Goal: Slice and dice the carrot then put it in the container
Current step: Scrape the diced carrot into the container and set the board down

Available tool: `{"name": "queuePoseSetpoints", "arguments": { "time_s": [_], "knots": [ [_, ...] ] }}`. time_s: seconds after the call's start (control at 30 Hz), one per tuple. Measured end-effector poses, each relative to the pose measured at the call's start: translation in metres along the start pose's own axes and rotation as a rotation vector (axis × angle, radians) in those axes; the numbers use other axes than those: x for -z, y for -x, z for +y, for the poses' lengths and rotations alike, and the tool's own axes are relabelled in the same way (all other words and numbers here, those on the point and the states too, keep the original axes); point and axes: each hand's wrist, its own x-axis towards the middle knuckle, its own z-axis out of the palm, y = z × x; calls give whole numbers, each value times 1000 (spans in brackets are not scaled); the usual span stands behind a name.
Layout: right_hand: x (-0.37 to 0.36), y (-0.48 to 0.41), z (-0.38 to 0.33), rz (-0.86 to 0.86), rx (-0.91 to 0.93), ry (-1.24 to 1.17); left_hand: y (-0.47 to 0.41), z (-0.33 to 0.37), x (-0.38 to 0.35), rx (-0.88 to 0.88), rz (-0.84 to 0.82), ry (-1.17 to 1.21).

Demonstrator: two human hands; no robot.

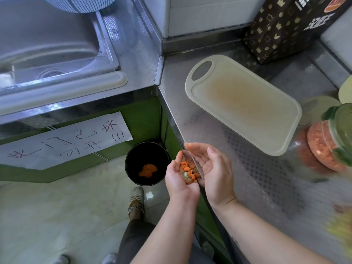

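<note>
1. Two bare forearms (pixel 266 231) come up from the bottom edge, nearest the lens. The hands meet side by side off the counter (pixel 247 178) edge, above the floor.
2. Progress: the board (pixel 243 103) is bare except for an orange stain, w/ no whole carrot on it. The clear jar (pixel 327 147) w/ green lid, at the far right, already holds a lot of diced carrot. So slicing and dicing look done, and most of the transfer too.
3. Left to do: a last small batch of carrot bits (pixel 187 167) is not yet in the jar. It sits in the L palm, well apart from the jar. Mixed in is a stub (pixel 185 175) w/ a greenish top, prob. waste rather than dice.
4. A black bin (pixel 137 155) stands on the floor just left of the hands, w/ orange scraps (pixel 148 170) at its bottom. Can't tell whether this handful is meant for the bin or the jar.
5. L hand (pixel 177 180): palm up, gently cupped, fingers relaxed. It carries the bits loose, not clenched.
6. R hand (pixel 215 168): palm up, fingers loosely bent, pressed alongside the L. A thin grey blade (pixel 197 166) lies between the two palms. Can't tell whether the R hand actually grips it.
</note>
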Motion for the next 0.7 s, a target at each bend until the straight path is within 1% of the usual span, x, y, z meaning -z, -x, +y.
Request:
{"name": "queuePoseSetpoints", "arguments": {
  "time_s": [0.1,0.23,0.3,0.4,0.53,0.6,0.7],
  "knots": [
    [-2,0,-3,-20,-24,-39,-1,0,3,42,19,37],
    [-4,-6,-9,-62,-135,-175,-8,3,7,103,58,114],
    [-4,-12,-12,-66,-134,-192,-13,7,8,128,88,143],
    [-3,-27,-14,-43,-68,-97,-16,16,6,157,153,107],
    [-9,-46,-13,-13,6,91,-23,36,0,190,188,109],
    [-11,-52,-10,-9,47,177,-34,50,-4,159,221,95],
    [-10,-53,-5,-24,91,264,-58,75,-4,43,270,27]
  ]
}}
